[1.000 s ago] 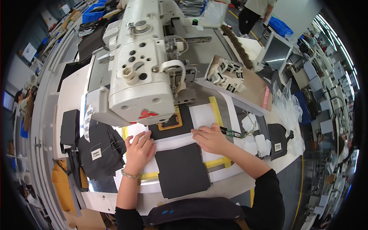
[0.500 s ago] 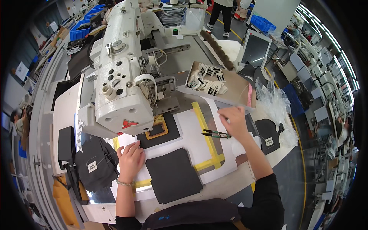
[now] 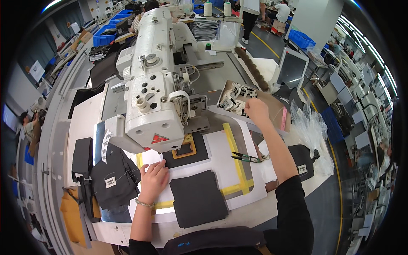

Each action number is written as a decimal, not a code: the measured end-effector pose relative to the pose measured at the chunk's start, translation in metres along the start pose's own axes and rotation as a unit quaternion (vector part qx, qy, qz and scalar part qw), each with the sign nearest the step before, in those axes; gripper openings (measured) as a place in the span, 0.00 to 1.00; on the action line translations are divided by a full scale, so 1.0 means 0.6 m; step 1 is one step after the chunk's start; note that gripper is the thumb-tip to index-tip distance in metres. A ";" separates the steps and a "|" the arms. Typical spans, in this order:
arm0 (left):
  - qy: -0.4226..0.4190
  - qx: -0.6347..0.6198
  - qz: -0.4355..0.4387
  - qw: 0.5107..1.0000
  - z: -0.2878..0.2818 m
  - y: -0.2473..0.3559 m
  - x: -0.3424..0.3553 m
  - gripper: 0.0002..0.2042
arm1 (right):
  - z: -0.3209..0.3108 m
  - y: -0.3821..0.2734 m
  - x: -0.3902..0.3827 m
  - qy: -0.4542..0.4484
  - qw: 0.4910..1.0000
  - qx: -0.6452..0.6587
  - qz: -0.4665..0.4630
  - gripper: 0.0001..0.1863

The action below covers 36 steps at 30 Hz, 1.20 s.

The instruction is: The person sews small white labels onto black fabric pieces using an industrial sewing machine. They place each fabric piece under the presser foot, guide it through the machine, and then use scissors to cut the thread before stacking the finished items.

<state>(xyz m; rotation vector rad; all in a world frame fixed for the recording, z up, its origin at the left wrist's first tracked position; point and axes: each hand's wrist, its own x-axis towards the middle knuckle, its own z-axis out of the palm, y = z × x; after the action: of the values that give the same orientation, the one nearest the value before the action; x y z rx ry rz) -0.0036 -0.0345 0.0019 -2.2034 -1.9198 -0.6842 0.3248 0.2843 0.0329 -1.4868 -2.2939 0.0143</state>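
My left hand (image 3: 154, 180) rests with its fingers apart on the white sheet (image 3: 216, 146), its fingertips at the left edge of a dark fabric piece (image 3: 202, 149). That piece lies beneath the sewing machine head (image 3: 152, 127), with a small yellow frame (image 3: 193, 148) on it. My right hand (image 3: 257, 111) is over an open cardboard box (image 3: 274, 104) at the white labels (image 3: 233, 101), fingers curled in; whatever they pinch is hidden. Below that forearm lie thread snips (image 3: 246, 157). A stack of dark fabric squares (image 3: 199, 199) sits between my arms.
Labelled dark pieces lie in a pile (image 3: 117, 176) at left, and another labelled piece (image 3: 302, 161) is at right beside a clear plastic bag (image 3: 312, 127). A screen (image 3: 292, 68) stands behind the box. Thread cones (image 3: 208, 8) and people are farther back.
My right hand has moved from beside the box's near edge, above the snips, up and over the labels in it. My left hand stays by the dark piece. The whole view has shifted slightly.
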 end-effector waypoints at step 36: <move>0.025 0.054 0.220 0.974 0.039 0.001 0.089 0.07 | 0.076 -0.276 -0.150 -0.124 0.872 0.334 -0.335 0.06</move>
<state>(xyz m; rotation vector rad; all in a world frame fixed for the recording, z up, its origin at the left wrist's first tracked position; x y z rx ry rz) 0.0073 0.0225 0.0036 -2.3922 -1.3345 -0.5384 0.1962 0.1433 -0.0014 -0.3276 -2.4954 0.7537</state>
